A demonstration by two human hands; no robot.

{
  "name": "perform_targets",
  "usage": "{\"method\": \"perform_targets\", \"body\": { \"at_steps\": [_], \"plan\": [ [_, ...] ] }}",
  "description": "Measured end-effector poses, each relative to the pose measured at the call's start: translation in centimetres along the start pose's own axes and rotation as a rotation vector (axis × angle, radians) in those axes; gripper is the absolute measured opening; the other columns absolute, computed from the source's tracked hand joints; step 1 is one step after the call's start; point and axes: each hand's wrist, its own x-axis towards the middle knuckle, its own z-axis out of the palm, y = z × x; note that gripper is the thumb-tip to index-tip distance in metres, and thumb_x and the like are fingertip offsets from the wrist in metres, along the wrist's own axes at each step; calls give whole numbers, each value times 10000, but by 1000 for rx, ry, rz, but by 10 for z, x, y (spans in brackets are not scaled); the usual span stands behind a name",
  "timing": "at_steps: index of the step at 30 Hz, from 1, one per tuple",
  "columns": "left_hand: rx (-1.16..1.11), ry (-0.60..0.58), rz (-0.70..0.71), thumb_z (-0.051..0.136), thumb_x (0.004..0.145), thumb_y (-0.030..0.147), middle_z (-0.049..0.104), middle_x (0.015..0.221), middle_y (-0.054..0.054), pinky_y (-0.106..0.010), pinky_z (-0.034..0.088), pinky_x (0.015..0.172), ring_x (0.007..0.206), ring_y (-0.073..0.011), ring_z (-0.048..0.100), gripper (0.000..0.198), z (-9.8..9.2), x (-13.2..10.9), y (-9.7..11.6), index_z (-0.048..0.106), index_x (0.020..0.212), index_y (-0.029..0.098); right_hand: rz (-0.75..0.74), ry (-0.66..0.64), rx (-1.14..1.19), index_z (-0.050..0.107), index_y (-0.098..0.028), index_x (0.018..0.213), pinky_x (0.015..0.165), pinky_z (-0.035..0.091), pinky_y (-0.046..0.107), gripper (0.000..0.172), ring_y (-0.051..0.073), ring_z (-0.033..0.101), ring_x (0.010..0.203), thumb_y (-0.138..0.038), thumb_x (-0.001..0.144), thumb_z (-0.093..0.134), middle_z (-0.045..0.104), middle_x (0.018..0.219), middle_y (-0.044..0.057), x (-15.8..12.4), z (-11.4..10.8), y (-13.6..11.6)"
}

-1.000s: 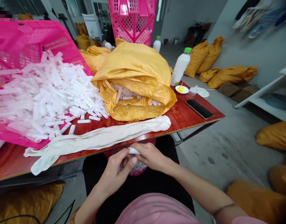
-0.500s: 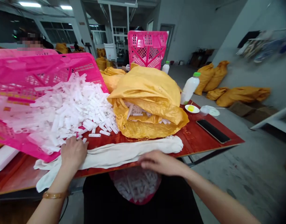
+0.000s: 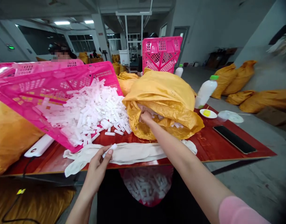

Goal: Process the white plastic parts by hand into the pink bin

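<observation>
Between thumb and fingers, my left hand [image 3: 99,161] pinches a small white plastic tube [image 3: 113,147] above the white cloth [image 3: 135,152] along the table's front edge. My right hand [image 3: 145,115] reaches into the mouth of the yellow woven sack [image 3: 166,87], its fingertips hidden inside among more white tubes. To the left, a heap of white tubes [image 3: 93,107] spills from a tilted pink crate [image 3: 86,73]. A container of similar tubes [image 3: 146,188] sits below the table edge at my lap.
On the red table [image 3: 203,143] at right lie a phone [image 3: 233,139], a small dish with something yellow [image 3: 208,113] and a green-capped bottle [image 3: 206,91]. A white device [image 3: 39,146] with a cable is at left. Another person [image 3: 60,53] sits beyond the crate.
My left hand has lifted back from the heap's edge with a tube in its fingers. My right hand has moved from the table's front edge into the sack mouth. The view has shifted left.
</observation>
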Motion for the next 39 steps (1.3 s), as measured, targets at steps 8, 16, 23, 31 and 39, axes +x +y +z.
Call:
{"method": "perform_targets", "body": {
  "at_steps": [8,16,23,31,39],
  "plan": [
    [-345,-136,-119,754,826,510,703,846,-38,-218,450,646,702,-125,548,474,25,-17,-4,726,1163,178,-214,-151,-100,697,-167,1208,861,524,299,316,211,715,907,-251,911,628,766,1065,81,-43,-45,49],
    [-530,-146,-159,805,795,438,717,828,-47,-211,461,661,713,-111,577,426,43,-26,5,758,1114,160,-278,-233,-359,717,-149,984,852,481,354,397,299,701,952,-432,1042,445,748,973,146,-65,-64,57],
    [-123,-130,40,662,901,479,751,990,-92,-321,520,769,826,-201,665,434,41,-16,-14,692,1204,171,-315,-198,-553,580,-191,1322,894,477,324,395,263,661,1130,-428,1069,390,695,1255,138,-70,-62,55],
    [643,-200,521,600,918,406,640,1036,-122,-423,466,858,988,-297,579,287,41,43,-33,739,1042,188,-320,-189,-797,588,-93,1248,931,473,398,371,336,669,1124,-341,1063,382,695,1176,256,-81,-75,60],
    [741,-242,536,573,904,315,582,838,-80,-367,444,742,820,-257,545,186,52,44,-8,688,886,170,-292,-139,-815,486,-86,1358,875,485,395,461,354,684,1067,-392,1015,522,704,1146,257,-85,-79,54]
  ]
}}
